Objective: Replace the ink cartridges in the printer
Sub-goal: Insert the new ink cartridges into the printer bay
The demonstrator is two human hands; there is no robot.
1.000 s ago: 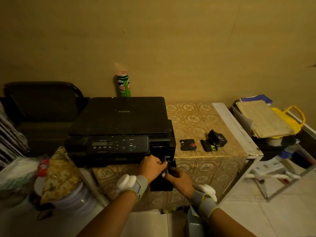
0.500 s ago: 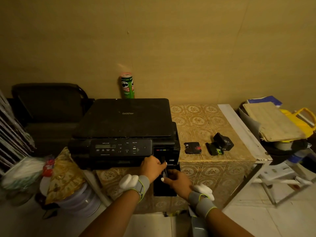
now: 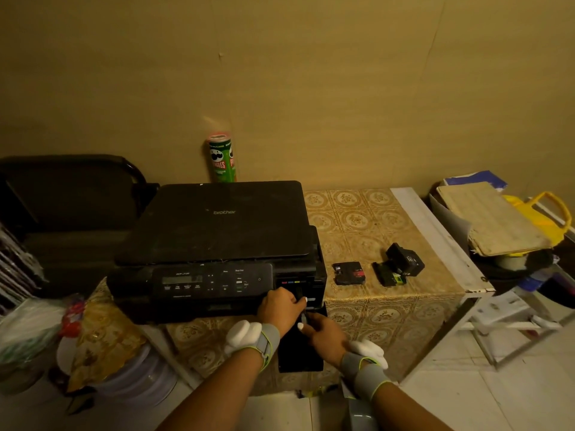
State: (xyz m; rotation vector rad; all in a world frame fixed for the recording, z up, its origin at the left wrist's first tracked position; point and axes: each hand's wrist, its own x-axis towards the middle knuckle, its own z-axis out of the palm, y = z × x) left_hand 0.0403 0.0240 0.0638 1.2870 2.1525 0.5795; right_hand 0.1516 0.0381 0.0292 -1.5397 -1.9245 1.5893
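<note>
At the near right corner of the printer (image 3: 217,244), the left hand (image 3: 280,307) and right hand (image 3: 325,335) meet at the open cartridge bay, fingers curled together; whether either pinches a cartridge I cannot tell. Right of it on the counter (image 3: 367,219) lie a red-labelled cartridge (image 3: 348,273) and two black cartridges (image 3: 398,265): probably light, rigid plastic, best gripped by the flat sides.

One printer (image 3: 217,237), three loose cartridges (image 3: 348,273), one can (image 3: 222,158).
</note>
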